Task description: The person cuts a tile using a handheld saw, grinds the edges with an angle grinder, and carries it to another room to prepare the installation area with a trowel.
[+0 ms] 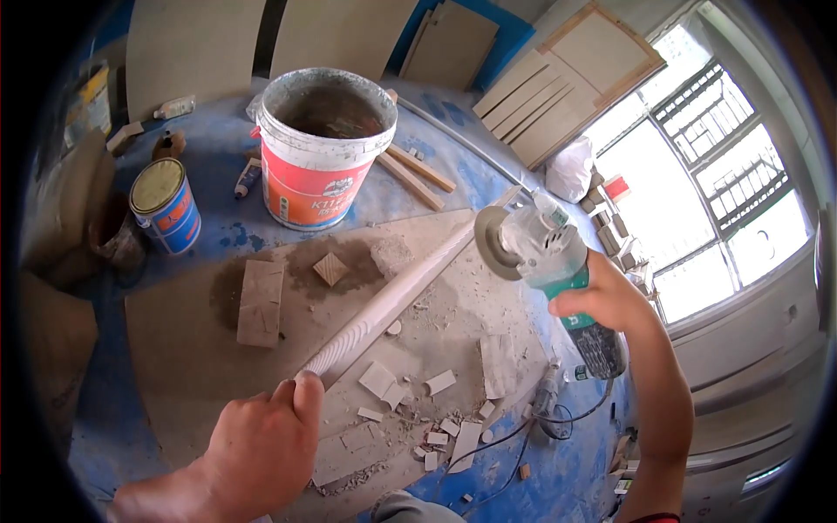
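Observation:
My left hand [266, 440] is closed around the near end of a long pale strip [384, 305], which has wavy ridged marks near my fingers. The strip slants up and away to the right, above a dusty board [183, 331]. Wrapped in my right hand [610, 295] is a green and grey angle grinder [558, 257], coated with dust. Its round disc [497, 243] is beside the strip's far end; whether they touch I cannot tell. A cord runs from the grinder's rear down to the floor.
On the blue-covered floor stand a large bucket [318, 187] and a blue paint can [166, 209]. Blocks [260, 303] and broken offcuts [382, 383] litter the board. Cable [497, 449] loops at lower right. Wooden sticks [410, 180] lie behind the bucket; panels [196, 57] lean beyond.

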Available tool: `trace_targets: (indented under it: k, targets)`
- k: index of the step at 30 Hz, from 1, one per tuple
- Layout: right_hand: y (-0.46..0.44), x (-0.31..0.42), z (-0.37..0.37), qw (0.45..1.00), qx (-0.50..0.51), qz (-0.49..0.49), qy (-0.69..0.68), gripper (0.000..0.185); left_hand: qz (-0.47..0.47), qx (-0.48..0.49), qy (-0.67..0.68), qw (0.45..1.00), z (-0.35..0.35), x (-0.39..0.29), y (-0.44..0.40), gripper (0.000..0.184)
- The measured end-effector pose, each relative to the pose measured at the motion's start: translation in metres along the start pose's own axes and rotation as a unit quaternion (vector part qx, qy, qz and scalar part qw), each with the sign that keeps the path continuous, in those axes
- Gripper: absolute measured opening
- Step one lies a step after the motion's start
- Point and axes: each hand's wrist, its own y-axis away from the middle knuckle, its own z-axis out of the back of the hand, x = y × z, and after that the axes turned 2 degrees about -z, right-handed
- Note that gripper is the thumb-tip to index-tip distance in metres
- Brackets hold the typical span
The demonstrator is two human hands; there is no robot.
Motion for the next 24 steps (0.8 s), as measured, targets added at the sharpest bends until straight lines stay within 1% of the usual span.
trace_targets:
  k: [1, 2, 4, 5, 6, 7, 8, 9, 10, 12, 13, 14, 16, 17, 18, 19, 20, 22, 24]
  targets:
    - [-0.001, 0.000, 0.004, 0.999, -0.010, -0.037, 0.017, 0.055, 0.000, -0.002, 0.000, 1.000, -0.001, 0.001, 0.001, 0.041]
    - [-0.002, -0.002, 0.008, 0.999, -0.012, -0.036, 0.019, 0.055, -0.002, -0.004, 0.002, 1.000, -0.002, 0.003, 0.002, 0.041]
    - [-0.004, -0.014, 0.017, 0.995, -0.053, -0.075, -0.042, 0.049, -0.004, -0.008, 0.001, 1.000, -0.003, 0.004, 0.002, 0.041]
    - [-0.004, -0.025, 0.021, 0.990, -0.084, -0.095, -0.065, 0.046, -0.017, -0.014, -0.013, 1.000, -0.003, 0.006, 0.001, 0.037]
    - [0.003, -0.028, 0.020, 0.990, -0.085, -0.094, -0.067, 0.046, -0.029, -0.019, -0.026, 0.999, -0.002, 0.009, 0.002, 0.034]
    - [0.015, -0.033, 0.015, 0.981, -0.121, -0.113, -0.101, 0.046, -0.029, -0.018, -0.029, 0.999, 0.001, 0.010, 0.003, 0.034]
    - [0.028, -0.041, 0.009, 0.970, -0.156, -0.131, -0.136, 0.046, -0.028, -0.011, -0.067, 0.997, 0.005, 0.010, 0.003, 0.032]
    - [0.043, -0.053, -0.001, 0.959, -0.167, -0.147, -0.178, 0.046, -0.026, -0.004, -0.105, 0.994, 0.010, 0.011, 0.003, 0.029]
    - [0.060, -0.071, -0.013, 0.945, -0.176, -0.162, -0.221, 0.046, -0.025, 0.000, -0.112, 0.993, 0.013, 0.017, 0.002, 0.029]
    - [0.097, -0.127, -0.044, 0.925, -0.188, -0.184, -0.275, 0.046, 0.010, -0.012, -0.087, 0.996, 0.019, 0.037, -0.003, 0.026]
    - [0.118, -0.133, -0.063, 0.913, -0.169, -0.194, -0.315, 0.047, 0.031, -0.030, -0.047, 0.998, 0.026, 0.043, -0.004, 0.027]
    - [0.141, -0.135, -0.082, 0.900, -0.148, -0.205, -0.355, 0.048, 0.034, -0.023, -0.061, 0.997, 0.031, 0.050, -0.007, 0.027]
    - [0.182, -0.152, -0.118, 0.881, -0.074, -0.201, -0.421, 0.055, 0.088, -0.014, -0.028, 0.996, 0.039, 0.066, -0.011, 0.031]
    - [0.201, -0.157, -0.138, 0.862, -0.071, -0.225, -0.449, 0.053, 0.092, -0.007, -0.041, 0.995, 0.043, 0.070, -0.013, 0.031]
    - [0.218, -0.161, -0.156, 0.842, -0.068, -0.248, -0.474, 0.052, 0.141, -0.001, -0.012, 0.990, 0.047, 0.071, -0.015, 0.040]
    - [0.232, -0.166, -0.175, 0.838, -0.062, -0.246, -0.484, 0.052, 0.190, 0.002, 0.018, 0.982, 0.049, 0.073, -0.016, 0.050]
    - [0.245, -0.171, -0.193, 0.832, -0.064, -0.258, -0.488, 0.053, 0.194, 0.006, 0.009, 0.981, 0.048, 0.078, -0.015, 0.050]
    - [0.265, -0.170, -0.214, 0.822, -0.059, -0.271, -0.497, 0.054, 0.168, -0.062, 0.039, 0.983, 0.043, 0.094, -0.011, 0.058]
    - [0.278, -0.165, -0.226, 0.822, -0.018, -0.299, -0.485, 0.052, 0.170, -0.070, 0.050, 0.982, 0.043, 0.101, -0.009, 0.057]
